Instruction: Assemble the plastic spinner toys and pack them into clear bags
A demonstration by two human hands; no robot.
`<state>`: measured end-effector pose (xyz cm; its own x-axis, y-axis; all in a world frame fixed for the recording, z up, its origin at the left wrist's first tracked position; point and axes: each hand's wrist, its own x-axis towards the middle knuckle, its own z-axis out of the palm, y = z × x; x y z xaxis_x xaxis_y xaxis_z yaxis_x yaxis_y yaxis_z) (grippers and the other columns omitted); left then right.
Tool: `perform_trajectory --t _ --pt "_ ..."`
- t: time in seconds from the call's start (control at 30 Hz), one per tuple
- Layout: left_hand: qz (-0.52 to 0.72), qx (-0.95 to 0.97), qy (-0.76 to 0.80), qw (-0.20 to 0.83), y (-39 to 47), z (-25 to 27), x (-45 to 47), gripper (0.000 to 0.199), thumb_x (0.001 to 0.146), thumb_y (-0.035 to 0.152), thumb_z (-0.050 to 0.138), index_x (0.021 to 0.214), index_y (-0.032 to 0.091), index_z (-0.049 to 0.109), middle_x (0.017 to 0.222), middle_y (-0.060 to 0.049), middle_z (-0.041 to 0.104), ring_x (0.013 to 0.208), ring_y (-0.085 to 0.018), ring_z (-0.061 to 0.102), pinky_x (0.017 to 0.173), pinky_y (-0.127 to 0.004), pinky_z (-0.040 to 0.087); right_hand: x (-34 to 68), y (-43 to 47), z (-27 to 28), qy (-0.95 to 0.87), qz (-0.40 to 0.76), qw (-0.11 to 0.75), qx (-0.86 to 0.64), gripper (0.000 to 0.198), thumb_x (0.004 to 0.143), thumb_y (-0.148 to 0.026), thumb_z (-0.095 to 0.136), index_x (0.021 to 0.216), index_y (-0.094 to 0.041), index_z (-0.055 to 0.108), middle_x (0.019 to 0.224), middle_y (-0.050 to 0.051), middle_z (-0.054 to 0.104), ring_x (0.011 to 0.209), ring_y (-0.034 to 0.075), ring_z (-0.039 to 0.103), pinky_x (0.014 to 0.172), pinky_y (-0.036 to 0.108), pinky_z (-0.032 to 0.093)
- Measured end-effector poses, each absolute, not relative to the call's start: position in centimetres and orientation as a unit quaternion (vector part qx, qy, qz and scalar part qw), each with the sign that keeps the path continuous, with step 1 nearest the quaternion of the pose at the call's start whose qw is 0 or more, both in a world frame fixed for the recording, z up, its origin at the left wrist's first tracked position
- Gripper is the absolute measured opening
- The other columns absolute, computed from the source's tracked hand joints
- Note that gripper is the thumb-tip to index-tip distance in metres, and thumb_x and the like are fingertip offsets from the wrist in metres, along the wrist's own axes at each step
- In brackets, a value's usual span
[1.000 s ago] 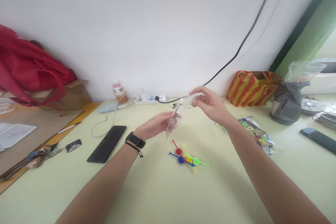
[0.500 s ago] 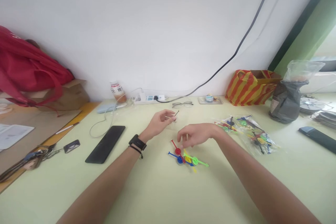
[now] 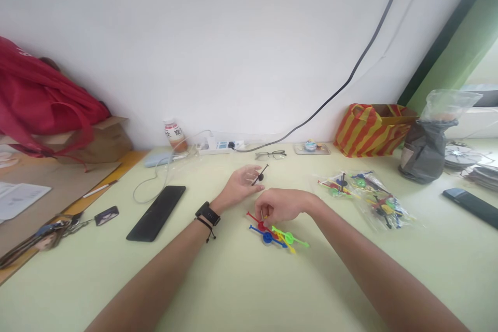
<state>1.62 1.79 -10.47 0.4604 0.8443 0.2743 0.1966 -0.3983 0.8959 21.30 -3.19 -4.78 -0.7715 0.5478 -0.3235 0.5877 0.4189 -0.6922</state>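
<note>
My left hand (image 3: 241,184) keeps a black arrow-shaped plastic spinner (image 3: 261,177) between thumb and fingers, its shaft slanting up to the right. Just right of it, my right hand (image 3: 280,203) reaches down to the table with fingers pinched at a red spinner (image 3: 261,225); part of that spinner is hidden by the fingertips. Overlapping it in a loose pile are a blue spinner (image 3: 267,238), a yellow spinner (image 3: 292,250) and a green spinner (image 3: 289,238). A bit of yellow also shows by the right fingers.
Clear bags of mixed spinners (image 3: 383,205) lie to the right. A black phone (image 3: 156,213) and keys (image 3: 70,225) are at left. Along the wall stand a drink bottle (image 3: 175,136), a power strip (image 3: 216,147), glasses (image 3: 271,154) and a striped bag (image 3: 369,132).
My right hand has lowered leftward and closed its fingers at the red spinner, which shifted slightly left. The yellow spinner's tip shows more. My left hand turned, exposing more of the black spinner.
</note>
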Motion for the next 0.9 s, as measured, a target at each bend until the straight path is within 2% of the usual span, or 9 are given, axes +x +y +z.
perform_trajectory --t 0.2,0.43,0.63,0.7,0.8,0.9 --pt "0.371 0.723 0.331 0.479 1.4 -10.5 2.0 0.037 0.085 0.044 0.08 0.108 0.015 0.073 0.108 -0.012 0.077 0.098 -0.025 0.073 0.092 -0.039 0.058 22.9 -3.1 -3.3 0.821 -0.467 -0.014 0.328 0.024 0.08 -0.011 0.066 0.103 -0.017 0.069 0.082 0.0 0.071 0.07 0.014 0.068 0.061 0.022 0.05" --pt "0.34 0.704 0.302 0.545 0.5 -10.4 2.6 0.048 0.078 0.038 0.088 0.116 0.015 0.07 0.109 -0.014 0.079 0.097 -0.026 0.076 0.092 -0.041 0.059 26.8 -3.5 0.9 0.771 -0.539 -0.169 0.293 0.019 0.088 -0.028 0.072 0.106 -0.019 0.07 0.093 0.004 0.076 0.084 0.018 0.073 0.081 0.032 0.059" --pt "0.359 0.717 0.325 0.502 0.4 -11.7 3.0 0.052 0.075 0.037 0.089 0.118 0.016 0.07 0.105 -0.011 0.077 0.091 -0.023 0.073 0.084 -0.035 0.058 28.3 -4.1 2.8 0.706 -0.422 -0.44 0.36 0.023 0.086 -0.038 0.08 0.098 -0.02 0.073 0.095 0.006 0.077 0.09 0.021 0.074 0.088 0.038 0.06" --pt "0.376 0.726 0.322 0.477 0.4 -11.8 3.0 0.049 0.078 0.037 0.087 0.119 0.017 0.07 0.107 -0.01 0.076 0.093 -0.022 0.072 0.085 -0.033 0.058 28.2 -4.1 3.0 0.683 -0.388 -0.5 0.365 0.026 0.083 -0.04 0.082 0.097 -0.02 0.074 0.098 0.007 0.077 0.094 0.023 0.074 0.091 0.041 0.06" --pt "0.393 0.733 0.325 0.451 0.3 -11.7 3.0 0.044 0.082 0.036 0.084 0.119 0.018 0.069 0.11 -0.009 0.075 0.095 -0.022 0.072 0.087 -0.033 0.057 27.6 -4.3 3.2 0.669 -0.367 -0.535 0.362 0.028 0.081 -0.041 0.085 0.096 -0.02 0.075 0.101 0.008 0.078 0.098 0.025 0.074 0.095 0.043 0.06" --pt "0.389 0.734 0.338 0.443 0.2 -11.6 3.0 0.044 0.083 0.038 0.081 0.121 0.019 0.068 0.11 -0.009 0.074 0.092 -0.022 0.073 0.084 -0.033 0.058 27.1 -4.6 3.4 0.68 -0.352 -0.527 0.369 0.027 0.081 -0.042 0.084 0.096 -0.02 0.076 0.101 0.008 0.079 0.099 0.025 0.074 0.093 0.042 0.06"
